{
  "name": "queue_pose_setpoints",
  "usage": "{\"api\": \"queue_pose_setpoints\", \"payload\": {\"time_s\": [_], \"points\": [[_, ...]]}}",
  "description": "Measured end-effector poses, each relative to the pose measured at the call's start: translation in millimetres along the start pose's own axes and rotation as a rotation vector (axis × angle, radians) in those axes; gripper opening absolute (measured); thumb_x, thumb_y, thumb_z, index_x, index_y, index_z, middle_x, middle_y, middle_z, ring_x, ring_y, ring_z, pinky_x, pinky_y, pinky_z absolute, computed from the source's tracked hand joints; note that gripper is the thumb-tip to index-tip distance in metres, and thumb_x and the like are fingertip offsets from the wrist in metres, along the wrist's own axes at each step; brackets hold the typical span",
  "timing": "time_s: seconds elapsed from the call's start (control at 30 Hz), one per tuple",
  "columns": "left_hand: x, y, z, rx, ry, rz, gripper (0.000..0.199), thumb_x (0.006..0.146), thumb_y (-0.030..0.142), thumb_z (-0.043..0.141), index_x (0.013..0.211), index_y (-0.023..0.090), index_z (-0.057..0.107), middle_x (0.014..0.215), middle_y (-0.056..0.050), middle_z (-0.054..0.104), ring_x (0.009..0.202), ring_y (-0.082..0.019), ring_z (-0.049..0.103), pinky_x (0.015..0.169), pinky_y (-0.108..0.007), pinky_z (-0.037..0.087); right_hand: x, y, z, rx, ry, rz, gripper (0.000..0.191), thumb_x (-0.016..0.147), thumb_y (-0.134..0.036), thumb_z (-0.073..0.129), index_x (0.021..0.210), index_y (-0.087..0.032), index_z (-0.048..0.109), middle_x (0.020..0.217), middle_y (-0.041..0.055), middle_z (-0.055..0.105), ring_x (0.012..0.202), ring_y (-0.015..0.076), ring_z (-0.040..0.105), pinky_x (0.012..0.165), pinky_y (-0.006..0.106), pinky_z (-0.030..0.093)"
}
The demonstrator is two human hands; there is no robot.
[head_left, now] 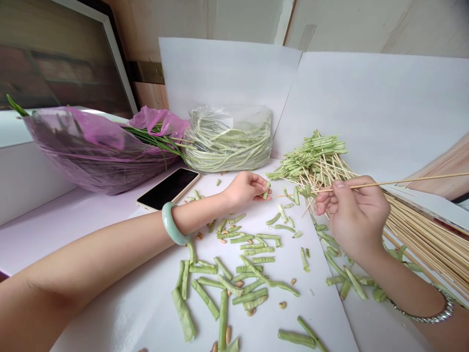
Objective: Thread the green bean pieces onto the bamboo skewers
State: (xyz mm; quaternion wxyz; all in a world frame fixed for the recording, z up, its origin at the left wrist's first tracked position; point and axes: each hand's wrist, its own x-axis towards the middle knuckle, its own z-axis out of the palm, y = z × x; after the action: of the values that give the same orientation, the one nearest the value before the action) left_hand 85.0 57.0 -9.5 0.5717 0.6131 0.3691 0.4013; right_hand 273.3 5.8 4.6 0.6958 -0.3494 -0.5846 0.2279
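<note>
My left hand point(244, 190) pinches a short piece of green bean point(266, 189) between its fingertips. Closed around a thin bamboo skewer point(410, 180) is my right hand point(357, 220), its thumb on top. The skewer's tip points left, close by the bean piece. Short bean pieces appear along the skewer near its tip; whether they are threaded on it or lie behind, I cannot tell. Beyond my right hand rests a pile of filled bean skewers point(315, 154). Cut bean pieces point(251, 270) lie scattered over the white tabletop point(146, 293).
Loose bamboo skewers point(425, 234) lie in a bundle at the right. At the back stand a clear bag of long beans point(230, 142) and a purple bag with green stalks point(98, 146). A phone point(168, 188) lies beside my left forearm. White boards point(230, 73) line the back.
</note>
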Motion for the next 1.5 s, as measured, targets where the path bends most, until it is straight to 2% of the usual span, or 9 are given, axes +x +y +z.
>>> {"api": "queue_pose_setpoints", "payload": {"time_s": [0.17, 0.47, 0.83, 1.1, 1.27, 1.5], "points": [[-5.6, -5.6, 5.6, -0.242, 0.020, -0.082, 0.020, 0.081, -0.002, 0.045, 0.067, 0.009, 0.054, 0.067, -0.005, 0.061, 0.064, -0.011, 0.063, 0.071, -0.027, 0.052, -0.3, 3.2, -1.1, -0.014, 0.010, -0.004, 0.017, 0.080, -0.023, 0.062, 0.073, -0.020, 0.047, 0.055, -0.0032, 0.060, 0.036, 0.0136, 0.052, 0.032, 0.026, 0.043], [-6.7, -7.9, 2.7, -0.440, -0.036, -0.153, 0.024, 0.082, -0.006, 0.039, 0.073, 0.006, 0.058, 0.075, -0.010, 0.064, 0.068, -0.012, 0.066, 0.074, -0.027, 0.053, -1.4, 8.6, -0.4, 0.021, -0.029, 0.011, 0.020, 0.079, -0.030, 0.065, 0.076, -0.020, 0.047, 0.059, -0.0020, 0.063, 0.040, 0.0158, 0.056, 0.036, 0.030, 0.048], [-6.9, -10.1, 2.5, -0.516, -0.092, -0.155, 0.019, 0.081, -0.005, 0.045, 0.075, 0.006, 0.059, 0.080, -0.011, 0.067, 0.070, -0.014, 0.068, 0.088, -0.036, 0.050, -3.0, 8.4, 1.8, 0.044, -0.044, 0.033, 0.024, 0.077, -0.032, 0.068, 0.075, -0.019, 0.048, 0.060, -0.0017, 0.063, 0.042, 0.0147, 0.058, 0.040, 0.029, 0.050], [-6.8, -12.3, 1.9, -0.527, -0.120, -0.144, 0.017, 0.080, -0.006, 0.046, 0.077, 0.006, 0.058, 0.082, -0.011, 0.068, 0.075, -0.015, 0.068, 0.087, -0.034, 0.050, -3.4, 7.2, 1.3, 0.055, -0.037, 0.022, 0.023, 0.078, -0.029, 0.068, 0.075, -0.019, 0.048, 0.060, -0.0014, 0.063, 0.043, 0.0151, 0.058, 0.039, 0.029, 0.050], [-6.8, -12.7, 1.9, -0.538, -0.112, -0.131, 0.019, 0.080, -0.006, 0.044, 0.077, 0.007, 0.058, 0.081, -0.010, 0.068, 0.074, -0.015, 0.068, 0.092, -0.038, 0.047, -3.4, 7.2, 2.2, 0.053, -0.026, 0.014, 0.024, 0.077, -0.030, 0.068, 0.074, -0.019, 0.048, 0.060, -0.0013, 0.063, 0.043, 0.0151, 0.059, 0.039, 0.029, 0.050], [-6.6, -14.9, 1.1, -0.568, -0.122, -0.098, 0.012, 0.078, -0.003, 0.054, 0.076, 0.009, 0.057, 0.082, -0.010, 0.069, 0.077, -0.016, 0.068, 0.093, -0.040, 0.046, -3.1, 7.1, 2.6, 0.060, -0.018, 0.014, 0.025, 0.075, -0.031, 0.069, 0.075, -0.019, 0.047, 0.062, -0.0016, 0.064, 0.040, 0.0157, 0.057, 0.036, 0.031, 0.050]]}}
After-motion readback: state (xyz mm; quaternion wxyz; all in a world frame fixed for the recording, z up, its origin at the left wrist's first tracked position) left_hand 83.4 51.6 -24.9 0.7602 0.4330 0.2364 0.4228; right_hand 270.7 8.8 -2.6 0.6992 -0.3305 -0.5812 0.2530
